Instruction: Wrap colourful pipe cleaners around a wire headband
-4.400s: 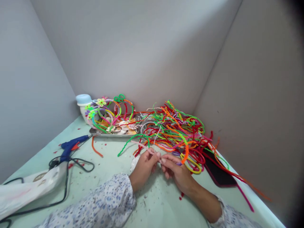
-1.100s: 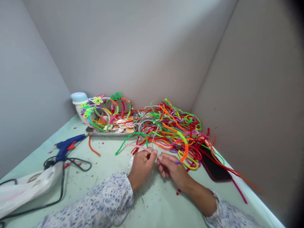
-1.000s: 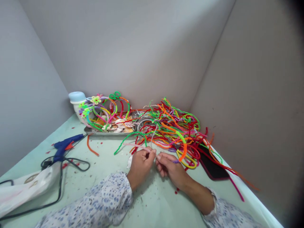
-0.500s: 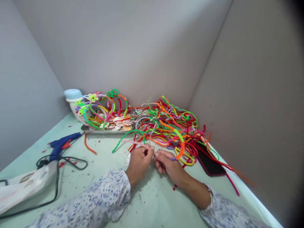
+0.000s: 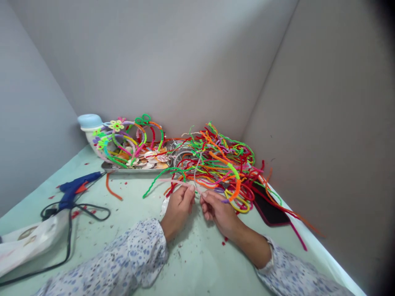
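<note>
Pale grey card walls (image 5: 154, 61) meeting in a corner, and a pale green work surface (image 5: 191, 263) stretching out below them, flecked with red scraps! Dominating the scene, a big tangled heap of multicoloured chenille pipe cleaners (image 5: 216, 164), spilling out in reds, oranges and greens. Far left of the heap, a white plastic bag (image 5: 27, 242) lying slumped, with a blue hot glue gun (image 5: 74, 189) resting beside it, black cord looping around. Just left of the heap, a steel tray (image 5: 135, 169) carrying bent pipe-cleaner loops and flowers (image 5: 123, 137), with a blue-lidded white bottle (image 5: 89, 125) at its far corner. Right of the heap, a black phone (image 5: 268, 209) lying under stray stems.

Now the action, right in front of the heap: two bare hands working close together! Left hand (image 5: 177, 213) closing firmly on a pale pink pipe cleaner (image 5: 175, 181), and right hand (image 5: 219, 213) curling in, its hold too small to make out. A thin whitish strip (image 5: 164, 205) poking out beneath the left hand.
</note>
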A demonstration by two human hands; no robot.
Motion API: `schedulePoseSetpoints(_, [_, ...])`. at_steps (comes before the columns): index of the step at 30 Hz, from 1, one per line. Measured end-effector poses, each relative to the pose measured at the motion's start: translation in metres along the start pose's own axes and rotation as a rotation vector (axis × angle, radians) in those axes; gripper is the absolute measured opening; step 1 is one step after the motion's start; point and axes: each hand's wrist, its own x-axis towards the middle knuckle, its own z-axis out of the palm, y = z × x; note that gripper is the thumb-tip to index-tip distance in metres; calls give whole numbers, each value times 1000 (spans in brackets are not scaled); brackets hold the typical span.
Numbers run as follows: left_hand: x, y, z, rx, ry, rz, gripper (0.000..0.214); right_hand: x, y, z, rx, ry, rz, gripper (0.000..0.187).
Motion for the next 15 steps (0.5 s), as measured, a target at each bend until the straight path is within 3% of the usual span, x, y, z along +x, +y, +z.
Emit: schedulePoseSetpoints(15, [-2, 5, 0, 99, 78, 82, 27, -2, 1, 3, -154, 27, -64, 26])
